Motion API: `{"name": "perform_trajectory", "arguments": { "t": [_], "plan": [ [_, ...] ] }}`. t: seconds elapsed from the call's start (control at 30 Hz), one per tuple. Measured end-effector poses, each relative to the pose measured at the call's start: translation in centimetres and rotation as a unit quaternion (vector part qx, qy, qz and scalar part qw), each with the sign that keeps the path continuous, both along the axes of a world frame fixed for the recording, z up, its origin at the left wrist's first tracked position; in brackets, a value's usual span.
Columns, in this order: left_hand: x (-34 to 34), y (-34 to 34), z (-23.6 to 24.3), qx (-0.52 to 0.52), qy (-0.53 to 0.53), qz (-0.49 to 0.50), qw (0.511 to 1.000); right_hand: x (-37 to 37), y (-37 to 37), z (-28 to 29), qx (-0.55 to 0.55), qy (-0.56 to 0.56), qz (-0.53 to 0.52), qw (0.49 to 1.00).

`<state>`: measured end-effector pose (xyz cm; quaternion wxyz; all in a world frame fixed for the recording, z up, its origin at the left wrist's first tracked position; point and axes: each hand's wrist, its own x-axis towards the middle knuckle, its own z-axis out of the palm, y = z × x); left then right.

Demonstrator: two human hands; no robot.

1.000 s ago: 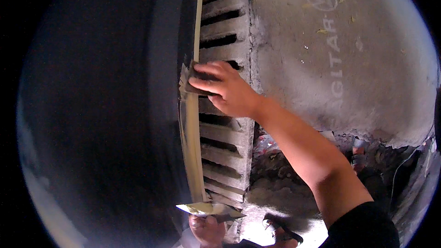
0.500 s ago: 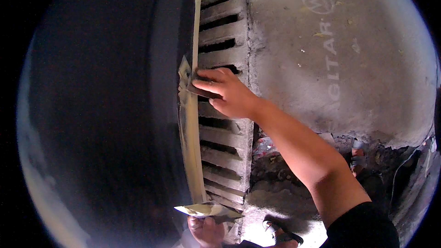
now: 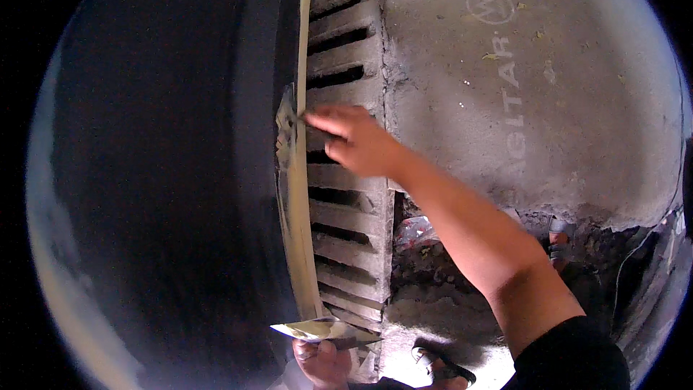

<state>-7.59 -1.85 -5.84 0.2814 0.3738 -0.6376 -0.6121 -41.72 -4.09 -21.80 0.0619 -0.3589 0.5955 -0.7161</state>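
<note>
My right hand (image 3: 361, 141) reaches in from the lower right, fingers closed on a thin dark putty spreader (image 3: 322, 133). The spreader is mostly hidden by the fingers, and its tip is at the edge of a large dark panel (image 3: 166, 159). Cream putty (image 3: 299, 224) runs along this edge, with a rough, smeared patch (image 3: 285, 126) beside the fingertips. At the bottom, my left hand (image 3: 323, 365) grips a flat putty board (image 3: 350, 334) from below; cream putty lies on its top face. The board is close to the lower end of the edge strip.
A slotted concrete drain cover (image 3: 343, 213) runs alongside the panel. Right of it lies grey concrete ground (image 3: 462, 101) with faded lettering. Below that are a dark, broken hollow and a crumpled wrapper (image 3: 415, 232). A sandalled foot (image 3: 442, 372) stands near the bottom; a thin cable (image 3: 635, 249) hangs at right.
My right hand has moved slightly up and left with the spreader, which is now turned more edge-on. My left hand and the board have barely moved.
</note>
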Motion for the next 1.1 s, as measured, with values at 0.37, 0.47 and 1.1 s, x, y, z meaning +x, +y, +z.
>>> {"name": "perform_trajectory", "arguments": {
  "t": [0.37, 0.47, 1.1],
  "plan": [
    [-1.4, 0.7, 0.3, 0.024, 0.001, -0.003, 1.0, 1.0, -0.3, 2.3, 0.021, -0.008, -0.018, 1.0],
    [-0.8, 0.4, 0.0, 0.02, 0.018, -0.006, 1.0, -1.5, 0.2, 1.2, -0.017, -0.018, 0.004, 1.0],
    [-1.5, 0.5, 1.7, 0.05, 0.061, 0.019, 0.997, 7.4, 1.3, 5.0, 0.027, -0.191, 0.104, 0.976]
  ]
}}
